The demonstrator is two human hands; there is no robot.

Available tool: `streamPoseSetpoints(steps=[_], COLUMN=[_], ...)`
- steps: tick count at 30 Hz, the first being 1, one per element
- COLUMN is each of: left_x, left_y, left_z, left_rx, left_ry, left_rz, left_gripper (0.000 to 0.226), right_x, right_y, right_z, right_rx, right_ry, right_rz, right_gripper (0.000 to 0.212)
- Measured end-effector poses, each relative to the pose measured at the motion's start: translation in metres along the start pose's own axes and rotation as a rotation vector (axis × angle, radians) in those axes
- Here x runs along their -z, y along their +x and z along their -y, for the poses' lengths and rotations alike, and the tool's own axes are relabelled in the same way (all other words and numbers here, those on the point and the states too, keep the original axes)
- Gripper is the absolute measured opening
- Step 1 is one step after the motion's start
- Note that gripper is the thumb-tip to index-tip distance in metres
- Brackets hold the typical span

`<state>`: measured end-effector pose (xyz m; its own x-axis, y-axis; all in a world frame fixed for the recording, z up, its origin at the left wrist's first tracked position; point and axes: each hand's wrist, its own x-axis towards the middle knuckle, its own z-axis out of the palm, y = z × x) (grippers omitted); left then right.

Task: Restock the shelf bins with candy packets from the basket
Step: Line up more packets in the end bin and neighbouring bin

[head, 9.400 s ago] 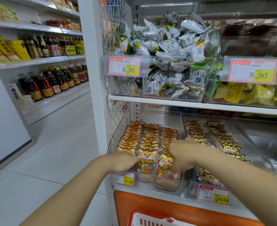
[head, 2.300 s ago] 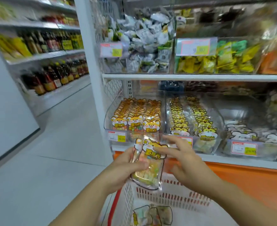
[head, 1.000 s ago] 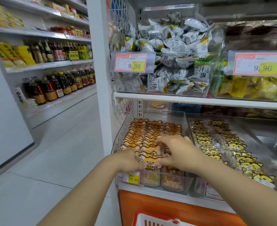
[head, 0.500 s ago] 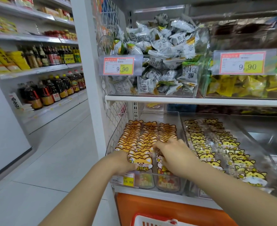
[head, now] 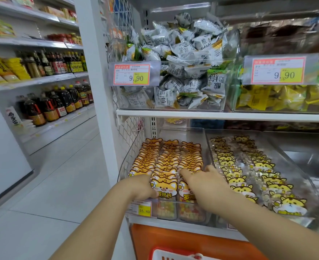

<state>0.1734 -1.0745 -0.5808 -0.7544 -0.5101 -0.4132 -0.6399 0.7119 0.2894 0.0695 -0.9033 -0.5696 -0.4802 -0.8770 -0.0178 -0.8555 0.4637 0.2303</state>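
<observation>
Left hand [head: 141, 186], right hand [head: 204, 182] on three packet rows [head: 170, 156], one bin [head: 131, 158]

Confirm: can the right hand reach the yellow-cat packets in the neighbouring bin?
Likely yes. The right hand sits at the orange packets just beside them; the yellow-cat packets lie uncovered in an open-topped bin.

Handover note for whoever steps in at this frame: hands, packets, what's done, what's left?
Left hand: against the left edge of the front packet; grip unclear.
Right hand: fingers straight, pressing on the right row.
Orange candy packets stand in three rows in the clear bin; the front packet sits in the middle row.
Left: check the basket below for more; its contents are out of view.
</observation>
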Motion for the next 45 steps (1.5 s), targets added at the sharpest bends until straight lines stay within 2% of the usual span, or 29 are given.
streamPoseSetpoints(steps=[5,9,13,16,18,20,21,25,28,30,34,37,40,45], left_x=[0.006,0.01,0.008,0.008,0.009,0.007,0.006,0.005,0.003,0.002,0.002,0.002,0.003,0.008], left_y=[-0.003,-0.003,-0.004,-0.006,-0.01,-0.012,-0.014,-0.016,-0.015,-0.014,-0.012,-0.011,-0.011,-0.008], left_z=[-0.003,-0.005,-0.006,-0.003,-0.004,-0.005,-0.005,-0.001,0.0,0.002,0.005,0.006,0.006,0.003], left_rx=[0.02,0.009,-0.001,0.018,0.026,0.016,0.008,0.007,0.013,0.016,0.029,0.022,0.018,0.023], left_ry=[0.074,0.072,0.084,0.049,0.028,-0.015,-0.028,-0.052,-0.055,-0.064,-0.099,-0.091,-0.082,-0.026], left_rz=[0.034,0.083,0.088,0.09,0.056,0.0,-0.029,-0.107,-0.126,-0.115,-0.087,-0.071,-0.06,0.001], left_gripper=[0.074,0.066,0.085,0.088,0.069,0.034,0.024,0.028,0.026,0.027,0.028,0.023,0.034,0.04], right_x=[0.024,0.01,-0.009,-0.009,-0.004,-0.003,-0.004,-0.009,-0.005,-0.002,-0.002,0.005,0.025,0.035], right_y=[0.011,0.01,0.008,0.009,0.008,0.008,0.008,0.005,0.002,0.005,0.02,0.025,0.025,0.02], right_z=[-0.009,-0.006,-0.002,-0.005,-0.009,-0.012,-0.013,-0.013,-0.018,-0.024,-0.031,-0.03,-0.034,-0.037], right_rx=[0.124,0.133,0.1,0.052,-0.002,-0.032,-0.042,-0.052,-0.078,-0.092,-0.034,0.0,0.003,0.027], right_ry=[-0.065,-0.086,-0.113,-0.148,-0.147,-0.124,-0.114,-0.097,0.04,0.132,0.073,0.011,-0.024,-0.028], right_rz=[0.035,0.062,0.037,0.05,0.023,-0.008,-0.012,-0.06,-0.086,-0.071,0.017,-0.014,-0.118,-0.063], right_gripper=[0.065,0.082,0.093,0.087,0.069,0.054,0.05,0.043,0.038,0.035,0.021,0.032,0.044,0.043])
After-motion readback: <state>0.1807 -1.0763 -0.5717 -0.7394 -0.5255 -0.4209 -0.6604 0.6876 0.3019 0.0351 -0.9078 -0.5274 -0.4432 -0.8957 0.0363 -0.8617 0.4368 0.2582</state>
